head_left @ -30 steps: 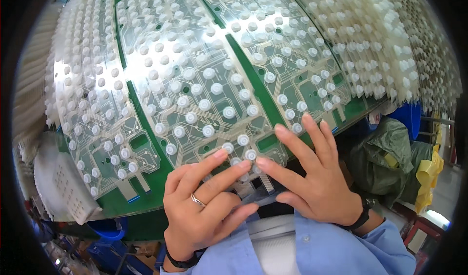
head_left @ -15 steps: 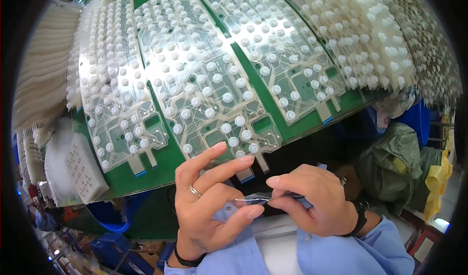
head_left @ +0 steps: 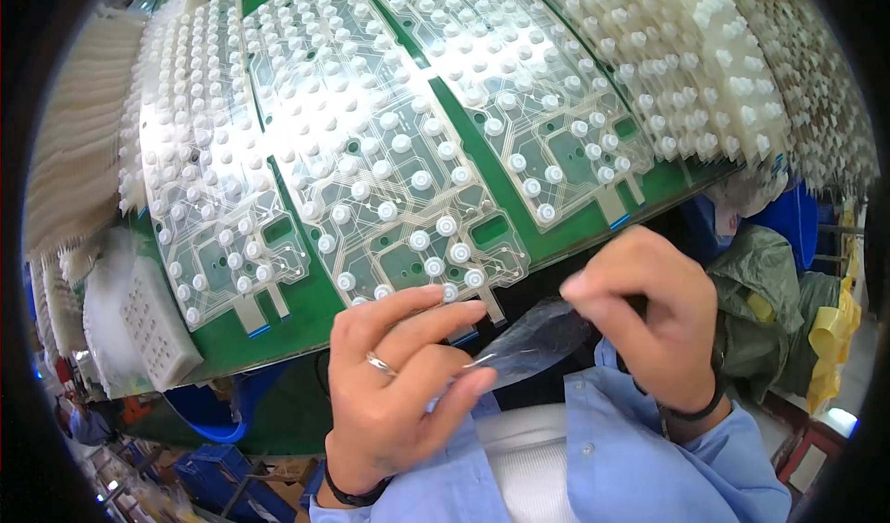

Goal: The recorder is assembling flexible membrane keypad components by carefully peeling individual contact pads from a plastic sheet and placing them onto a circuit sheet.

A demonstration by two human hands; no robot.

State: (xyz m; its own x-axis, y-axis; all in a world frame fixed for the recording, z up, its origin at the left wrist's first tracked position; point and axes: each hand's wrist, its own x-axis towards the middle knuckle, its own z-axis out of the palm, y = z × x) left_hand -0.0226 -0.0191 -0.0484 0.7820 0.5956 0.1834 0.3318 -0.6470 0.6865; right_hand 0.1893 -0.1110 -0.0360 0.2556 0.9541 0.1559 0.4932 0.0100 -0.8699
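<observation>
My left hand (head_left: pixel 399 393) and right hand (head_left: pixel 649 314) pinch a clear plastic film (head_left: pixel 533 338) between them, just off the green table (head_left: pixel 306 314) edge. At twelve o'clock lie clear sheets (head_left: pixel 371 152) dotted with white domes; a white pad (head_left: pixel 153 324) sits at nine.

A green work table (head_left: pixel 306 314) carries several clear membrane sheets (head_left: pixel 371 143) studded with white rubber domes, laid side by side. Stacks of white rubber keypads (head_left: pixel 732 69) line the far right edge, and more white stacks (head_left: pixel 79 143) stand at the left. A white perforated block in a clear bag (head_left: pixel 148 324) lies near the table's left corner. Below sit blue crates (head_left: pixel 218 472). At the right are an olive-green bag (head_left: pixel 756 314) and something yellow (head_left: pixel 834 338).
</observation>
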